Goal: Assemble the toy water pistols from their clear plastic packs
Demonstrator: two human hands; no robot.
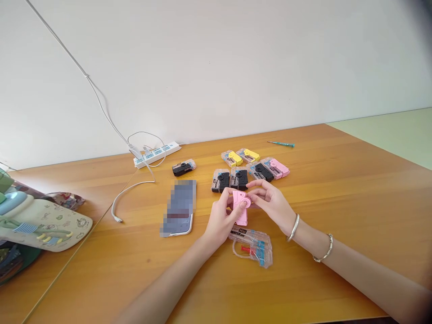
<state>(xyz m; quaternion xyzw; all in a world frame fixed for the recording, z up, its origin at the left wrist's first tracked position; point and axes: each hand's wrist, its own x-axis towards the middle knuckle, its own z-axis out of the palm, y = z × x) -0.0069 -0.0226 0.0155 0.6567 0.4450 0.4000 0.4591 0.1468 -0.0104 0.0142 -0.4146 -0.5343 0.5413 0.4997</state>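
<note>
A pink plastic cover (239,215) with a round disc on it is gripped by my left hand (221,216), thumb on its face. My right hand (272,201) pinches at the disc's right edge, its fingertips partly hidden. Just below my hands, a clear mini water gun (255,246) lies on the table, with blue and red parts showing inside. Beyond them are clear-and-black water guns (221,181), a clear-and-pink one (278,168) and two clear-and-yellow ones (232,158). Another black one (184,168) lies apart to the left.
A phone (184,228) rests left of my hands. Behind it are a white power strip (158,154) and a loose charging cable (116,218). At the left edge lies a patterned bottle (64,225). A teal screwdriver (281,144) is at the back right of the wooden table (337,207).
</note>
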